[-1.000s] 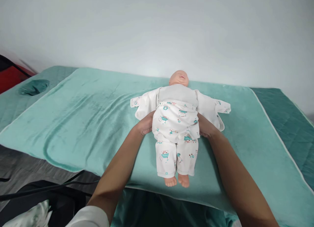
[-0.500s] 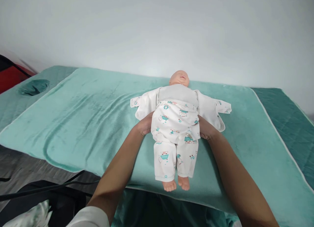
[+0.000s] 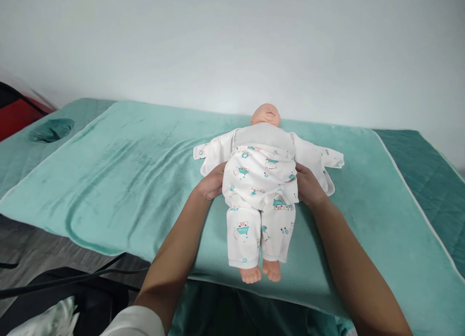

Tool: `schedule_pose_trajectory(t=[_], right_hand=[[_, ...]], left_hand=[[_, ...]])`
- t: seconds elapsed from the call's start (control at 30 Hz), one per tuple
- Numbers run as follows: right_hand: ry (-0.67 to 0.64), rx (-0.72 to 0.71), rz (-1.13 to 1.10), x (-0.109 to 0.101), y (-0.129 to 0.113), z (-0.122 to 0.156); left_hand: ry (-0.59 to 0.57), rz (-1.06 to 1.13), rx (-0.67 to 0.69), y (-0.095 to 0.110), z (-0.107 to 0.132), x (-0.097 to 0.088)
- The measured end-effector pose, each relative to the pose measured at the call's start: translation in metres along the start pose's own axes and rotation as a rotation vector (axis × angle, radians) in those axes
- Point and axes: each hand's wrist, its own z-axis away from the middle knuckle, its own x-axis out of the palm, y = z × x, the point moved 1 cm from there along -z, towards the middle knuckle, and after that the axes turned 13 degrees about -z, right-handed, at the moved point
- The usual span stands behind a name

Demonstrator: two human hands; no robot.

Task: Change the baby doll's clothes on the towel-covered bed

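Note:
On its back lies a baby doll [image 3: 266, 114] in a white long-sleeved top [image 3: 263, 134] spread open at both sides. White printed trousers [image 3: 258, 181] cover its legs and reach up over the belly; the bare feet point toward me. At the left hip, my left hand [image 3: 214, 181] grips the side of the trousers, its fingertips hidden behind the cloth. My right hand [image 3: 308, 185] holds the opposite side at the same height, with most of its fingers out of sight under the doll's hip.
A light green sheet [image 3: 119, 181] with soft folds covers the bed. The quilted bed cover [image 3: 432, 181] shows at both ends, with a face hole [image 3: 53, 130] at the left. Behind stands a white wall [image 3: 232, 45]. Black straps [image 3: 72, 278] hang at the lower left.
Both hands have slid slightly up and outward along the hips, showing more of their backs. The trousers' sides bulge out a little more. The doll stays in place.

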Motion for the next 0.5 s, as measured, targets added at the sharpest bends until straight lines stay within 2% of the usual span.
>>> schedule_pose_trajectory(t=[0.17, 0.3, 0.5], right_hand=[[0.104, -0.104, 0.113, -0.001, 0.0, 0.0], [0.119, -0.207, 0.234, -0.004, 0.002, -0.004], [0.048, -0.165, 0.038, 0.004, 0.003, -0.007]], left_hand=[[-0.033, 0.016, -0.009, -0.001, -0.002, -0.001], [0.024, 0.002, -0.026, -0.001, -0.003, 0.003], [0.157, -0.009, -0.001, 0.013, -0.006, 0.017]])
